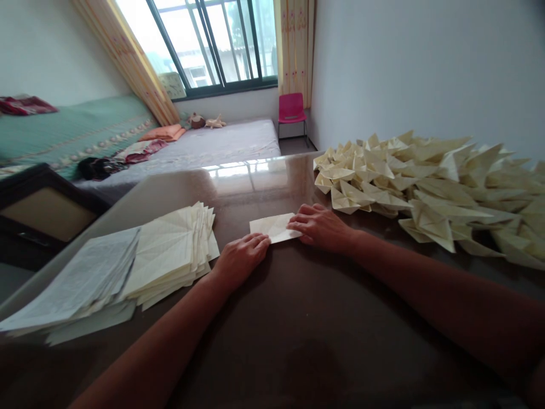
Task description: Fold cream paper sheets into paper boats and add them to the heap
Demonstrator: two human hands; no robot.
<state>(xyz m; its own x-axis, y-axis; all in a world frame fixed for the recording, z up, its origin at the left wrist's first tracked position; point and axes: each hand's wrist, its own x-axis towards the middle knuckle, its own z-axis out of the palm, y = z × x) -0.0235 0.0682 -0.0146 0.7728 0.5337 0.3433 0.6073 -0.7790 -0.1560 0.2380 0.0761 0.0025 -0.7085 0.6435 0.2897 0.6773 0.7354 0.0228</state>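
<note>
A small folded sheet of cream paper (272,226) lies flat on the dark glossy table (298,329). My left hand (240,258) rests knuckles up at the sheet's near left corner, fingers curled and pressing on its edge. My right hand (320,226) lies on the sheet's right end, fingers stretched flat and pressing it down. Both forearms reach in from the bottom of the view.
A fanned stack of flat cream sheets (166,255) and printed pages (76,284) lies at the left. A big heap of folded paper shapes (426,182) fills the right back of the table. Beyond are a bed (200,147), a pink chair (292,111) and a window.
</note>
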